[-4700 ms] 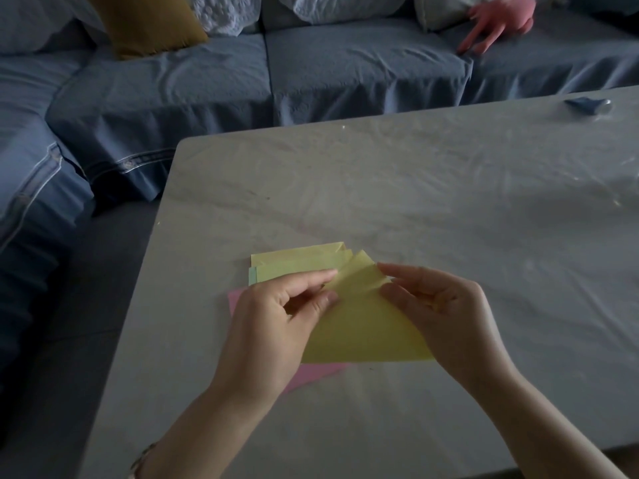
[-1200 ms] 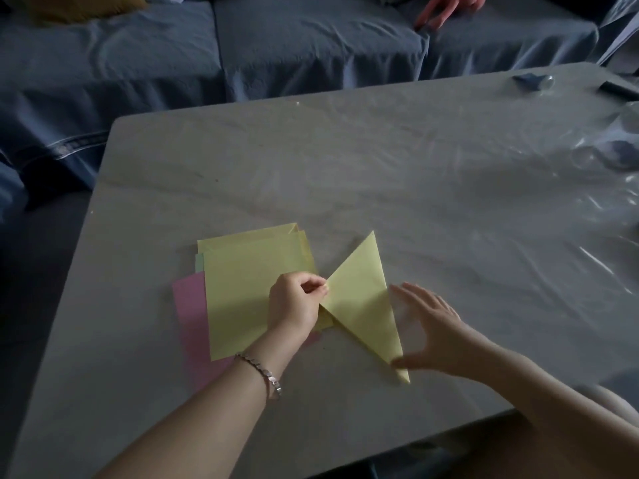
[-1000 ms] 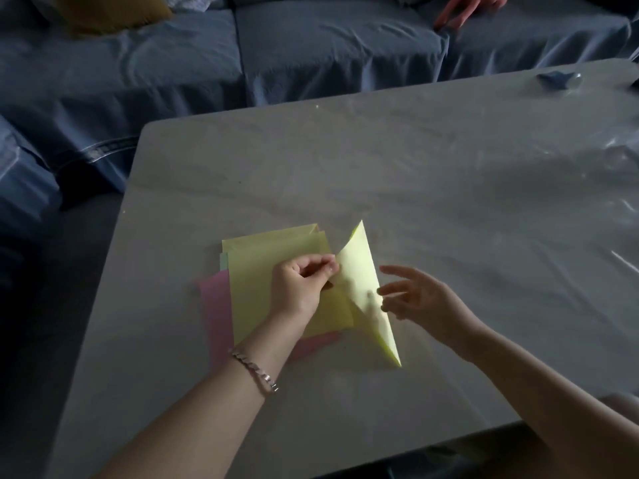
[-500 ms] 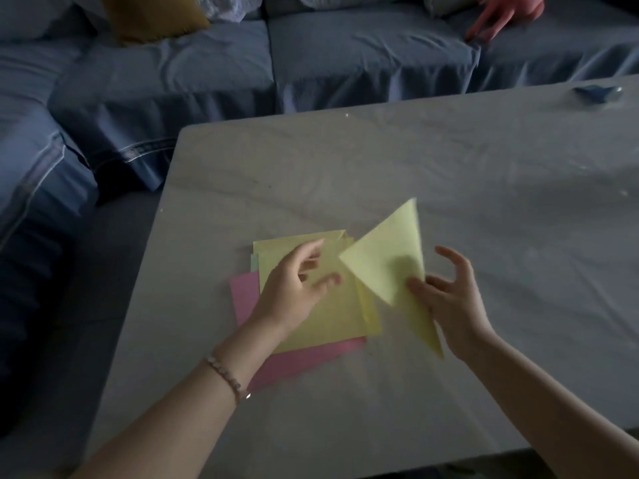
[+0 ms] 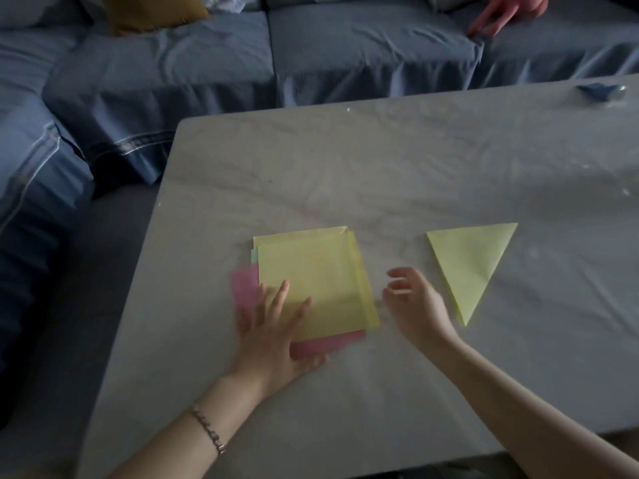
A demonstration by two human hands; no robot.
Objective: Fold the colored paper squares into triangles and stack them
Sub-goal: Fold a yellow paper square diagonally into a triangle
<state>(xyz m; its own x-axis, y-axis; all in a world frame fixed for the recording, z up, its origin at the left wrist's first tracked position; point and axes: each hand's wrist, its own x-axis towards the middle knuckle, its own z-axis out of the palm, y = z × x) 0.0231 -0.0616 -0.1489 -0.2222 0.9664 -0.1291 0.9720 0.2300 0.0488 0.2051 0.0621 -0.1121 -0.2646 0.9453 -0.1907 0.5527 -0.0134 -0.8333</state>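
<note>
A pile of paper squares (image 5: pixel 311 274) lies on the grey table (image 5: pixel 380 174), with a yellow sheet on top and pink and pale green edges showing beneath. My left hand (image 5: pixel 273 330) rests flat on the pile's near left corner, fingers straight. A yellow folded triangle (image 5: pixel 470 264) lies alone on the table to the right, its point toward me. Between the pile and the triangle hovers my right hand (image 5: pixel 411 302), loosely curled and holding nothing.
A blue sofa (image 5: pixel 311 53) runs along the table's far and left sides. Another person's hand (image 5: pixel 501 8) rests on the sofa at the top right. A small blue object (image 5: pixel 600 90) sits at the table's far right corner.
My right hand has set the yellow triangle down to the right and let go of it. My left hand has moved down to lie flat on the pile's near corner.
</note>
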